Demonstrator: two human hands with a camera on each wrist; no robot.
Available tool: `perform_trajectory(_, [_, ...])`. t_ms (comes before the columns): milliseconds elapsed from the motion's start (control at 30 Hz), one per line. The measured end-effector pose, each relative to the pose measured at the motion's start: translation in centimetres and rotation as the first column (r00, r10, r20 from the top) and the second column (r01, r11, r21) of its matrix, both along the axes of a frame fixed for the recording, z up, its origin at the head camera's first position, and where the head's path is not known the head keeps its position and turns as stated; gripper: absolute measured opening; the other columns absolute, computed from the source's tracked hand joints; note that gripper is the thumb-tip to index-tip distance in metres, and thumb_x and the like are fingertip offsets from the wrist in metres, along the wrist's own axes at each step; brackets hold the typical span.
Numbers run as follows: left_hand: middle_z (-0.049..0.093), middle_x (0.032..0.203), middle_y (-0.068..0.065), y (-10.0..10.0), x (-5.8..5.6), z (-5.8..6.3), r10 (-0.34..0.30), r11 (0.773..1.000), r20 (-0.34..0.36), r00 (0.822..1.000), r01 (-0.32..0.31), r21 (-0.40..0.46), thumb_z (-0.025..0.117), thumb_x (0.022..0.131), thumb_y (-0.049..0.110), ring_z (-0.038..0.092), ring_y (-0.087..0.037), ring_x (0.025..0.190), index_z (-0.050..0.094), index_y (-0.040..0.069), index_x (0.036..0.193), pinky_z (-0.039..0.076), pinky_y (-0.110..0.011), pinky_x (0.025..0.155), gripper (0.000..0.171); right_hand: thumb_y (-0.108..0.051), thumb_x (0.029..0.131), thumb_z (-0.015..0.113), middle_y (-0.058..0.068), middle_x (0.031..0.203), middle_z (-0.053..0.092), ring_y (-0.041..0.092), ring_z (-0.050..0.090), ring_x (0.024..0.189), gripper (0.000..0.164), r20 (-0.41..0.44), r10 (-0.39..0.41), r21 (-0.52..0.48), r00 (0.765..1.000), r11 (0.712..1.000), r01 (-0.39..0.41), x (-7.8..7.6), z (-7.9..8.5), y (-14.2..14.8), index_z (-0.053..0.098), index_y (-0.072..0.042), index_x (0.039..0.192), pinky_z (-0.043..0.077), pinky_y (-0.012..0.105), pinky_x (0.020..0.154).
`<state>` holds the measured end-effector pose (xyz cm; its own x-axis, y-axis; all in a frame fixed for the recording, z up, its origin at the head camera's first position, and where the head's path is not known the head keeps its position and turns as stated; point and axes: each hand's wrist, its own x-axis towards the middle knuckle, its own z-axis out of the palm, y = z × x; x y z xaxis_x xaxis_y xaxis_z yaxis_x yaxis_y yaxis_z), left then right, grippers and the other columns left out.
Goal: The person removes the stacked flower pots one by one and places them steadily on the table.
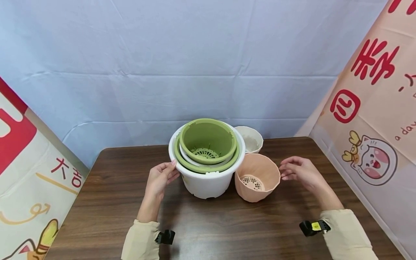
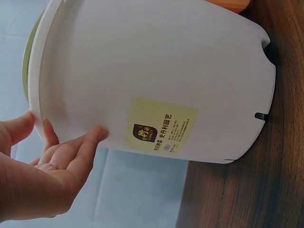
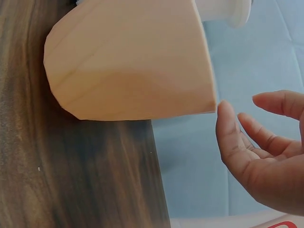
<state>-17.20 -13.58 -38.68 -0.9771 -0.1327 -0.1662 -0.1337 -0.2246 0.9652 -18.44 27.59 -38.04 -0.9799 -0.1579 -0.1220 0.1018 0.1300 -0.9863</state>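
A large white flowerpot (image 1: 208, 186) stands upright on the table, with green pots (image 1: 208, 137) and a white one nested inside it. My left hand (image 1: 161, 177) pinches its rim at the left, thumb over the edge and fingers underneath, as the left wrist view shows. A yellow label (image 2: 161, 126) is stuck on its side. To its right stands a peach faceted flowerpot (image 1: 256, 191) with a perforated bottom. Just beside that pot's rim is my right hand (image 1: 300, 173), its fingers loosely bent around nothing; whether a fingertip touches the rim I cannot tell.
Behind the peach pot sits a small white faceted pot (image 1: 251, 139), partly hidden. The dark wooden table (image 1: 208, 231) ends at a pale blue cloth backdrop (image 1: 182, 72). Printed panels (image 1: 367, 119) flank both sides.
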Motion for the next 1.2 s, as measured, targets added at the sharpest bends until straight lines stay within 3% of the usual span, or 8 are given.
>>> perform_trajectory(267, [0.064,0.076,-0.002,-0.1,0.0,0.0,-0.002,1.000,-0.004,1.000,0.002,-0.007,0.058,0.091,0.010,0.064,-0.009,0.073,0.055,-0.006,0.091,0.051,-0.038,0.082,0.016,0.004,0.092,0.043,0.009,0.083,0.062,0.019,0.063,0.068,0.010,-0.048,0.024,0.005,0.999,1.000,-0.023,-0.4,0.9,-0.4,0.052,0.003,0.095,0.056,0.031,0.063])
perform_trajectory(700, [0.063,0.075,-0.001,0.0,-0.2,-0.2,0.005,1.000,0.005,1.000,-0.005,-0.014,0.056,0.091,0.008,0.064,-0.010,0.072,0.054,-0.007,0.093,0.051,-0.039,0.082,0.015,0.001,0.093,0.044,0.006,0.079,0.062,0.020,0.063,0.070,0.010,-0.066,0.038,0.012,0.997,0.999,-0.037,-1.1,2.1,-1.3,0.054,0.001,0.092,0.056,0.032,0.064])
perform_trajectory(967, [0.063,0.076,-0.002,0.0,-0.1,-0.1,0.002,1.000,0.002,1.000,-0.002,-0.021,0.056,0.091,0.008,0.064,-0.010,0.073,0.055,-0.008,0.094,0.052,-0.036,0.079,0.016,0.002,0.093,0.043,0.008,0.081,0.062,0.021,0.063,0.071,0.009,-0.084,0.069,0.011,0.994,0.998,-0.068,-1.5,3.2,-2.0,0.052,0.002,0.093,0.056,0.033,0.065])
perform_trajectory(1200, [0.064,0.078,-0.002,-0.1,0.0,-0.1,-0.007,1.000,-0.008,1.000,0.006,-0.021,0.057,0.091,0.011,0.064,-0.009,0.074,0.055,-0.008,0.095,0.053,-0.033,0.078,0.020,0.000,0.094,0.044,0.008,0.083,0.061,0.019,0.063,0.072,0.009,-0.087,0.081,0.067,0.993,0.995,-0.075,-1.9,4.1,-2.4,0.050,0.007,0.097,0.056,0.033,0.066])
